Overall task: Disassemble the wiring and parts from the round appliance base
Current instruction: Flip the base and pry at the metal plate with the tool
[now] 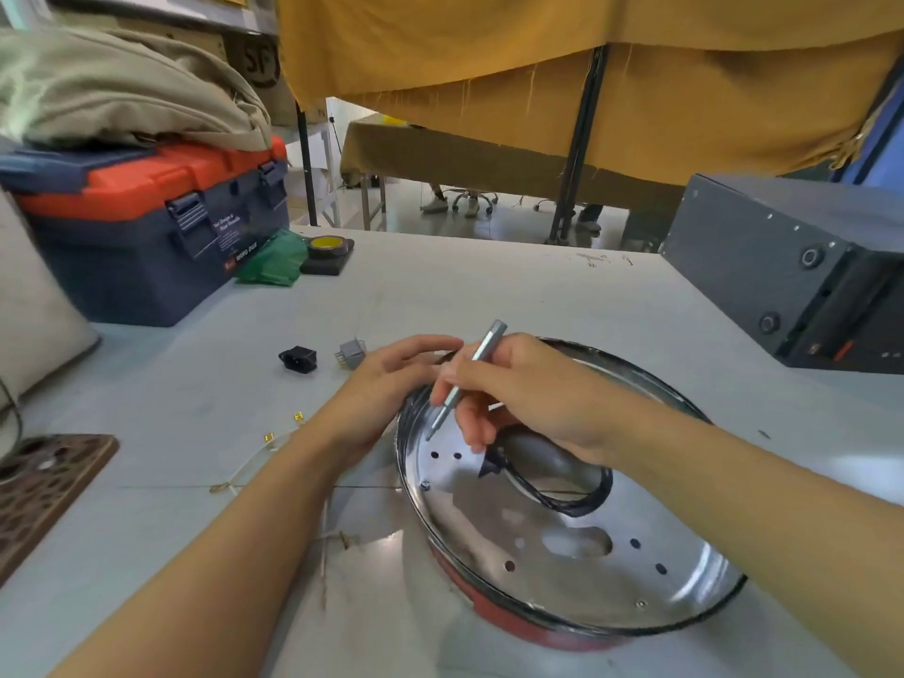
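The round appliance base [562, 545] lies on the table, a shiny metal dish with a red outer wall, several holes and a black-rimmed central opening. My right hand [528, 389] grips a slim silver screwdriver [464, 379], its tip pointing down at the dish's inner left side. My left hand [391, 379] rests on the base's far left rim, fingers extended. A black power socket [297, 359] and a small grey part [352, 353] lie apart on the table to the left. Loose pale wires [274, 447] with gold terminals lie under my left forearm.
A blue and orange toolbox [161, 227] under a khaki cloth stands at the back left, with green cloth and a tape roll [327, 247] beside it. A dark grey metal box [792, 271] sits at the right. A brown perforated board [44, 486] lies at the left edge.
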`<state>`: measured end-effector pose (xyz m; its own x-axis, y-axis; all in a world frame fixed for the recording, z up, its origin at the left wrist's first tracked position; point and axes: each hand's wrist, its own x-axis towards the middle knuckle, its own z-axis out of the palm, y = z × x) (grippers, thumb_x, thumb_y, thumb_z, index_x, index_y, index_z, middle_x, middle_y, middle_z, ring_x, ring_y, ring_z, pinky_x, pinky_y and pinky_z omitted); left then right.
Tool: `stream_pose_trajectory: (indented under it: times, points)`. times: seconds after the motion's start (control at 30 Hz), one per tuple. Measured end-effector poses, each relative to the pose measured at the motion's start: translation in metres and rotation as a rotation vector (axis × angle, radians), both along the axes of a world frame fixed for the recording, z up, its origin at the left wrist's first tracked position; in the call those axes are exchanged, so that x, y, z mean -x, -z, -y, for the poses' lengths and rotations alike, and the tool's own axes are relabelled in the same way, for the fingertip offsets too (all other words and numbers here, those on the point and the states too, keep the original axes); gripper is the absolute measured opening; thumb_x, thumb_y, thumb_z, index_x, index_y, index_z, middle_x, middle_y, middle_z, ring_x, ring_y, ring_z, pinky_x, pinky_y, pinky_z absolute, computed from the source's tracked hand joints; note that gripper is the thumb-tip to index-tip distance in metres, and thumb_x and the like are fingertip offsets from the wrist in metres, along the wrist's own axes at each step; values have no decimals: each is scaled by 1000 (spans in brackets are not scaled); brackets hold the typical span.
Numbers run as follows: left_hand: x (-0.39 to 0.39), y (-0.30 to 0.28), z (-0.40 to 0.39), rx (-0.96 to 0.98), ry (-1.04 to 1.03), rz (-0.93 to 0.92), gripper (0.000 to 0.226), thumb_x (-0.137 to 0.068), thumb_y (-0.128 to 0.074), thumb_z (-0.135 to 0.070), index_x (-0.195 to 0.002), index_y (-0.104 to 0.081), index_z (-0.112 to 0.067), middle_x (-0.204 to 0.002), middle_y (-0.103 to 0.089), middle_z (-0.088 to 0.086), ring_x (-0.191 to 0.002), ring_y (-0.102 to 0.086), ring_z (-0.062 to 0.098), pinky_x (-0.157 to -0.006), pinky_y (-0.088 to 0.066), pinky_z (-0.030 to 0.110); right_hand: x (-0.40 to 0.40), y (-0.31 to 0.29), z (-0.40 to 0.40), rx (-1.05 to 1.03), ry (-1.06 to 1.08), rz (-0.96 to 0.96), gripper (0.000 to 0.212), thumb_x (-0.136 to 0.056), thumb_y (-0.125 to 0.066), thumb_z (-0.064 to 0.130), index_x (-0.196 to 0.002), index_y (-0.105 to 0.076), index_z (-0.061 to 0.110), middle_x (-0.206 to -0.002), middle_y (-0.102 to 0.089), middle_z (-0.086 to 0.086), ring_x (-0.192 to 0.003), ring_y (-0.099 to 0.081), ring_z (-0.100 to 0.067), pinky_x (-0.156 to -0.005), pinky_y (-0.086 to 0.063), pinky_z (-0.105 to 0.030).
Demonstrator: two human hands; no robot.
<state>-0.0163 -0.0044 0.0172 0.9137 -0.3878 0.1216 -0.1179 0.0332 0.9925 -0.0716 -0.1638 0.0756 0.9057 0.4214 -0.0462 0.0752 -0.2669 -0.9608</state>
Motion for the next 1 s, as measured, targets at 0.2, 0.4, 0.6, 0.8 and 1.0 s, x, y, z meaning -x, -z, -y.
stream_pose_trajectory:
  times: [0.2,0.4,0.6,0.8,1.0]
  points:
    - [-4,4,1,-34,-17,26,32,-90,-48,-5,-96,-73,-23,-94,-73,3,-91,-66,19,-85,-48,35,3,14,-4,-3,15,1,29,-99,-46,15,-78,-64,6,-56,-58,-9,-51,-50,-20,-51,-46,-19]
    - [-7,7,3,-12,-8,3,30,-88,-47,-1,-97,-72,-16,-86,-72,3,-78,-66,17,-71,-51,28,3,21,-3,43,-17,25,23,-96,-47,7,-80,-62,1,-54,-57,-8,-54,-50,-20,-52,-43,-17]
    - [-8,8,3,6,5,11,33,-88,-47,-2,-89,-73,-22,-80,-72,0,-73,-66,14,-66,-51,25,2,23,-4,100,-35,54,22,-95,-50,11,-80,-63,2,-53,-58,-5,-55,-52,-18,-54,-44,-17]
    - [-6,7,3,-24,-7,50,30,-87,-45,-1,-96,-71,-15,-81,-71,3,-74,-66,15,-64,-53,23,5,21,-6,162,-48,146,23,-96,-54,15,-80,-62,1,-50,-57,-1,-48,-50,-11,-56,-46,-19]
    - [-2,5,5,1,21,87,34,-87,-45,0,-76,-71,-20,-68,-69,1,-60,-64,12,-53,-49,19,6,9,-12,299,-3,330,9,-87,-67,16,-84,-58,15,-53,-53,7,-50,-52,-3,-53,-44,-16]
